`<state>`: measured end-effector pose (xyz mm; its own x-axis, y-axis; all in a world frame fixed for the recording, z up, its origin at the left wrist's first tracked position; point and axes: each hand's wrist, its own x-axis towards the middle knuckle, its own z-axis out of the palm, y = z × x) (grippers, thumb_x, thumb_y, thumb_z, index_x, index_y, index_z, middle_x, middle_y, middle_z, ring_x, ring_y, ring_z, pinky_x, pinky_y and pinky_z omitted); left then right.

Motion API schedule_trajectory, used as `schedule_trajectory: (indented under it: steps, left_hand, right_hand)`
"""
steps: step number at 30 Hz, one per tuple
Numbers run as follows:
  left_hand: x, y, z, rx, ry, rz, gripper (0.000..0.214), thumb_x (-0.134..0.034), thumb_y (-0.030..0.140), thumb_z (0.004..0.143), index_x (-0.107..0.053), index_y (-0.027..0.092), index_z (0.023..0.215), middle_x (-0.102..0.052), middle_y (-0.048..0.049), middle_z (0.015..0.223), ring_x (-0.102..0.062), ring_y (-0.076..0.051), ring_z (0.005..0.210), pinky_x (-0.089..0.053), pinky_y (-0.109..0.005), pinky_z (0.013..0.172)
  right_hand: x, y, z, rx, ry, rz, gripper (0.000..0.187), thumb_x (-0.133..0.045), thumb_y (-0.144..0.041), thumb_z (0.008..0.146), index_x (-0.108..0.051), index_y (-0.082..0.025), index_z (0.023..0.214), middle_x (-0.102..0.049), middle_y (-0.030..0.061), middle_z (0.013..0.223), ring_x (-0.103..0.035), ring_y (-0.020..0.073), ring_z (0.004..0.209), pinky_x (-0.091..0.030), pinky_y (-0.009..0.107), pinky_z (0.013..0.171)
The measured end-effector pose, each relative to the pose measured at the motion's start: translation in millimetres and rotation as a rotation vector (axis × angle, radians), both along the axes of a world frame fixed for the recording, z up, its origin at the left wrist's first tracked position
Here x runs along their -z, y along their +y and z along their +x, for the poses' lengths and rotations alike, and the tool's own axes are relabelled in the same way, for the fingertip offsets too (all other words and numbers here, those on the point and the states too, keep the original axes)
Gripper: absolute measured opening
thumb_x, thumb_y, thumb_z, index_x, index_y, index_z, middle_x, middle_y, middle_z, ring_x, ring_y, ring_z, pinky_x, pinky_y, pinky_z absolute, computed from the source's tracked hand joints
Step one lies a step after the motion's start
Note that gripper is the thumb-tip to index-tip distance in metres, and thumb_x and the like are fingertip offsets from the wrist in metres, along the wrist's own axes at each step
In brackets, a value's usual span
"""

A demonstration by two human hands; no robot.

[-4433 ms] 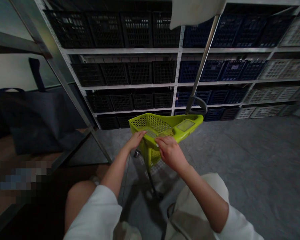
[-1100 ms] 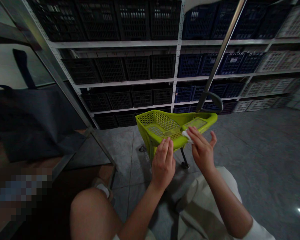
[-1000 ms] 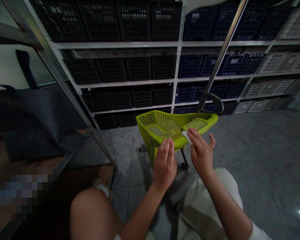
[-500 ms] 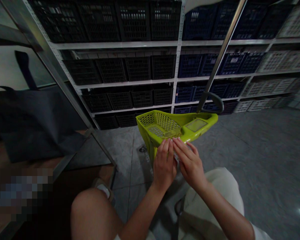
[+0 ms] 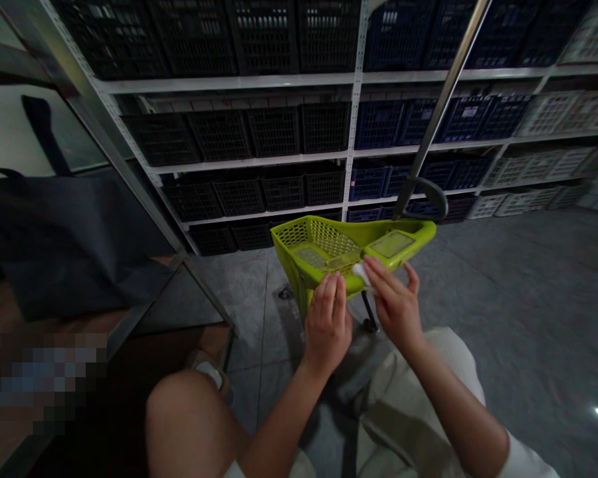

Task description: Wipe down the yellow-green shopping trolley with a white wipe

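A lime-green plastic child's shopping cart stands before me, its basket pierced with holes. At its near rim, my left hand has its fingers curled over the edge and closed on it. My right hand presses a small white cloth or tissue against the same rim, farther right. Thumb and fingers of that hand are closed on the white piece, which they partly cover. A clear-covered panel lies on the cart's right part. Behind it rise a grey handle and a metal pole.
White shelving across the back holds black crates, blue crates and pale crates. On the left, a dark bag rests on a metal-framed table. Grey tiles cover the floor. My knees flank the cart's near side.
My right hand has slid right and slightly up along the rim, parting from my left hand and baring the white cloth or tissue. My left hand stays nearly in place.
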<state>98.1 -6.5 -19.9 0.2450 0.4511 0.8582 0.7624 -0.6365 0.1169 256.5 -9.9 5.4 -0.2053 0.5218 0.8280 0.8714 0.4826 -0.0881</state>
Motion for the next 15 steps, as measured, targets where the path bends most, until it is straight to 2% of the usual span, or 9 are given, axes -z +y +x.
schedule_trajectory:
  steps: [2,3,6,8,9,12,14,15]
  left_hand:
    - [-0.5,0,1,-0.001,0.009,-0.004,0.068,-0.046,0.006,0.09,-0.023,0.01,0.154,-0.053,-0.0182,0.143,-0.04,-0.027,0.143,-0.042,-0.044,0.114]
    - [-0.4,0,1,-0.005,0.007,-0.004,0.068,-0.046,0.006,0.09,-0.022,0.01,0.154,-0.053,-0.0183,0.143,-0.04,-0.026,0.143,-0.042,-0.044,0.114]
    - [1.1,0,3,-0.011,-0.011,0.005,0.066,-0.045,0.011,0.093,-0.023,0.008,0.154,-0.053,-0.0193,0.142,-0.038,-0.027,0.144,-0.042,-0.044,0.113]
    - [1.8,0,2,-0.011,-0.013,0.014,0.064,-0.045,0.013,0.093,-0.024,0.008,0.154,-0.052,-0.0194,0.142,-0.038,-0.027,0.144,-0.042,-0.045,0.113]
    - [1.7,0,1,-0.01,-0.008,0.012,0.064,-0.046,0.012,0.093,-0.024,0.008,0.153,-0.052,-0.0193,0.143,-0.038,-0.027,0.144,-0.041,-0.045,0.114]
    - [0.0,-1,0,-0.009,0.013,-0.01,0.068,-0.047,0.007,0.09,-0.024,0.008,0.153,-0.052,-0.019,0.144,-0.038,-0.027,0.144,-0.04,-0.044,0.115]
    - [-0.7,-1,0,-0.004,0.016,-0.016,0.069,-0.048,0.006,0.089,-0.023,0.008,0.154,-0.052,-0.0189,0.144,-0.038,-0.027,0.144,-0.04,-0.044,0.114]
    - [-0.6,-1,1,-0.004,0.012,-0.016,0.069,-0.048,0.007,0.09,-0.022,0.009,0.154,-0.052,-0.0188,0.144,-0.038,-0.027,0.144,-0.041,-0.044,0.114]
  right_hand:
    - [0.3,4,4,0.13,0.097,0.042,0.059,-0.039,-0.01,0.092,-0.042,-0.028,0.149,-0.057,0.0079,0.144,-0.054,0.0222,0.132,-0.011,0.052,0.121]
    - [0.5,4,3,0.146,0.117,0.044,0.059,-0.039,-0.01,0.092,-0.042,-0.027,0.149,-0.057,0.0084,0.144,-0.053,0.0223,0.133,-0.013,0.051,0.121]
    - [2.2,-5,-10,-0.033,0.026,0.0,0.061,-0.037,-0.01,0.093,-0.035,-0.022,0.153,-0.053,0.0105,0.146,-0.046,0.02,0.139,-0.027,0.043,0.118]
    - [4.0,-9,-13,-0.15,-0.06,-0.015,0.062,-0.037,-0.011,0.094,-0.03,-0.021,0.154,-0.052,0.0107,0.147,-0.044,0.0189,0.14,-0.029,0.041,0.117]
    - [5.1,-8,-11,-0.149,-0.063,-0.008,0.062,-0.037,-0.011,0.094,-0.03,-0.023,0.154,-0.052,0.0103,0.148,-0.045,0.0191,0.14,-0.026,0.042,0.118]
    - [8.2,3,4,0.024,0.048,0.038,0.061,-0.037,-0.01,0.094,-0.036,-0.028,0.152,-0.053,0.0086,0.147,-0.05,0.0212,0.136,-0.014,0.049,0.122]
    - [9.5,7,7,0.14,0.144,0.065,0.061,-0.037,-0.009,0.093,-0.039,-0.029,0.15,-0.054,0.0083,0.146,-0.051,0.0226,0.135,-0.012,0.052,0.121]
    - [9.9,6,4,0.147,0.157,0.064,0.062,-0.036,-0.009,0.092,-0.038,-0.028,0.151,-0.054,0.0086,0.146,-0.05,0.0226,0.136,-0.014,0.052,0.121]
